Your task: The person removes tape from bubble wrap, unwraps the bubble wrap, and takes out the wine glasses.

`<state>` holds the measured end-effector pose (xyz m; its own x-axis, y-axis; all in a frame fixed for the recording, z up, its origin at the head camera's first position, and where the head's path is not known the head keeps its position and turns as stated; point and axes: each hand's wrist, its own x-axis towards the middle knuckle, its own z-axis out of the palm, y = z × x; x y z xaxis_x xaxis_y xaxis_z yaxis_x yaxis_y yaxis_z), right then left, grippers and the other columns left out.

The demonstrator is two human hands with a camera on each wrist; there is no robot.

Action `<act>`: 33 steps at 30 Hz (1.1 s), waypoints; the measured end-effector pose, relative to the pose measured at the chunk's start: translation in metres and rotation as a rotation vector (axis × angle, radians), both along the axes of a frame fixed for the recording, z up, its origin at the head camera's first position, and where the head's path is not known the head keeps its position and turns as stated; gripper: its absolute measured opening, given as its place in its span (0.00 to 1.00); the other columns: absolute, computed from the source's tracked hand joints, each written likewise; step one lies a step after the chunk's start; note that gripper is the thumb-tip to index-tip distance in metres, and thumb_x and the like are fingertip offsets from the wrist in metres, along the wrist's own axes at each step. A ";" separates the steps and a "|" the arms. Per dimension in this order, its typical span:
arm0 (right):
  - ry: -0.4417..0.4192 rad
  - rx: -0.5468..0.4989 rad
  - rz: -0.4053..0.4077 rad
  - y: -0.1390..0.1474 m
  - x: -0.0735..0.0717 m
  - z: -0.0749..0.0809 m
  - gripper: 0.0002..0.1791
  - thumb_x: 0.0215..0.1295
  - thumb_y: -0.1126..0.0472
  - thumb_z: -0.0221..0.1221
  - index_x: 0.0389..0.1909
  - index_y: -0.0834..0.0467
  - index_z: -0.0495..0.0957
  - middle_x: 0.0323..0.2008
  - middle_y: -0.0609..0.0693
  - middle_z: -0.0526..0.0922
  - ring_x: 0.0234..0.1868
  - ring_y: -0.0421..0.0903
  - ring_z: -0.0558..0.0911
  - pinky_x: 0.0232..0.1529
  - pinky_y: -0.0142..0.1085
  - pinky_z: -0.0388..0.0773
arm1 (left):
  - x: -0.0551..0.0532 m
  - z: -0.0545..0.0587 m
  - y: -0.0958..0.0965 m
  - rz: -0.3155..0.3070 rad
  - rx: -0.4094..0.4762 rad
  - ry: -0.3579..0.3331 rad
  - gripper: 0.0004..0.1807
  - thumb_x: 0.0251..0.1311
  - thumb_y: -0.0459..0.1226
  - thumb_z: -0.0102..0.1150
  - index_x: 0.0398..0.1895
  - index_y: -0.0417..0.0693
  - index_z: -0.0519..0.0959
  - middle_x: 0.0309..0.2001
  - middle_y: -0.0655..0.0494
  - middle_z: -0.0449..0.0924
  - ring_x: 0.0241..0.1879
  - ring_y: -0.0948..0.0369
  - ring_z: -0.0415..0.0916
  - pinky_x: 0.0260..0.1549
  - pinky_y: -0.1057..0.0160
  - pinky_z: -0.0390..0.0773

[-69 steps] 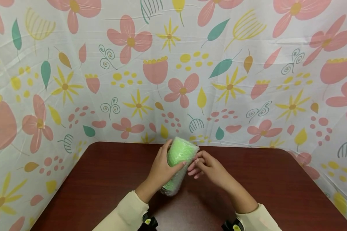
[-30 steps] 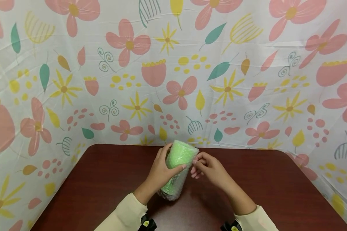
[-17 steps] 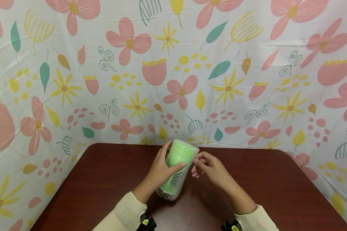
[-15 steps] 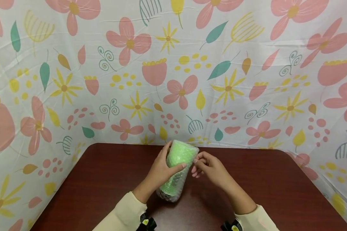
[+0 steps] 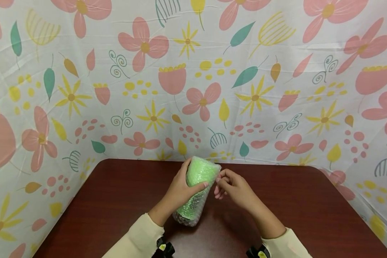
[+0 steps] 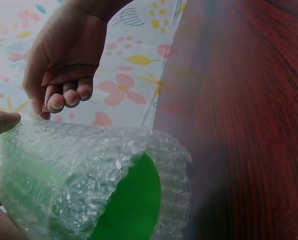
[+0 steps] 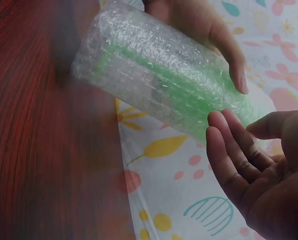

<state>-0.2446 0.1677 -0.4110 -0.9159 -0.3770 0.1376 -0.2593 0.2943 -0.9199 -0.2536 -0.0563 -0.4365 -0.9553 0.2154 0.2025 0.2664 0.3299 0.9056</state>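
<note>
A green cylinder [image 5: 201, 172] wrapped in bubble wrap [image 5: 198, 204] is tilted over the table, its upper end leaning right. My left hand [image 5: 179, 190] grips it from the left, thumb across the front and fingers behind. At the upper right edge of the wrap, my right hand [image 5: 238, 190] pinches the film between thumb and index finger; its other fingers are loosely bent. The left wrist view shows a green rounded end [image 6: 133, 205] inside an overhanging wrap edge. In the right wrist view the right thumb [image 7: 271, 125] lies close to the wrapped side.
A dark red-brown wooden table [image 5: 116, 215] lies under the hands. Behind it and at both sides hangs a white cloth [image 5: 232, 107] printed with flowers and leaves. Cream sleeves [image 5: 138, 234] and black wrist cameras [image 5: 163, 248] are at the lower edge.
The wrapped cylinder's lower end has shifted slightly left and toward me. The right fingers, more spread at first, have drawn together at the wrap's edge. My left hand keeps its grip.
</note>
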 end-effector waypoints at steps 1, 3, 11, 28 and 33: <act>0.001 0.002 -0.001 0.000 0.000 0.000 0.15 0.80 0.59 0.49 0.48 0.71 0.70 0.29 0.63 0.84 0.29 0.53 0.87 0.35 0.48 0.85 | 0.000 0.000 0.000 0.003 -0.001 -0.001 0.56 0.54 0.59 0.71 0.80 0.71 0.47 0.75 0.56 0.59 0.61 0.53 0.72 0.54 0.48 0.77; 0.001 0.002 -0.002 0.000 0.000 0.000 0.15 0.80 0.59 0.49 0.48 0.71 0.70 0.29 0.62 0.84 0.29 0.54 0.87 0.35 0.48 0.85 | 0.000 0.000 0.000 0.008 0.001 -0.001 0.56 0.54 0.59 0.72 0.80 0.71 0.47 0.75 0.56 0.59 0.61 0.52 0.72 0.53 0.48 0.77; -0.010 -0.006 0.004 0.000 0.002 0.003 0.11 0.80 0.62 0.47 0.46 0.68 0.71 0.29 0.62 0.84 0.28 0.52 0.87 0.35 0.48 0.85 | 0.000 -0.001 0.001 0.022 0.009 0.001 0.56 0.53 0.59 0.72 0.80 0.72 0.47 0.75 0.56 0.60 0.60 0.52 0.72 0.53 0.49 0.77; -0.026 -0.005 -0.015 -0.002 0.001 -0.002 0.11 0.79 0.63 0.47 0.50 0.69 0.68 0.34 0.63 0.86 0.35 0.52 0.89 0.38 0.44 0.86 | 0.002 0.000 0.003 0.089 -0.045 0.041 0.56 0.52 0.60 0.73 0.80 0.71 0.49 0.74 0.53 0.60 0.60 0.51 0.71 0.54 0.46 0.76; -0.038 0.003 -0.016 -0.002 0.000 -0.004 0.11 0.80 0.62 0.47 0.51 0.68 0.66 0.39 0.65 0.87 0.39 0.56 0.89 0.39 0.44 0.86 | 0.002 -0.001 0.004 0.105 -0.054 0.058 0.56 0.51 0.59 0.74 0.80 0.70 0.50 0.73 0.51 0.61 0.60 0.50 0.71 0.54 0.45 0.75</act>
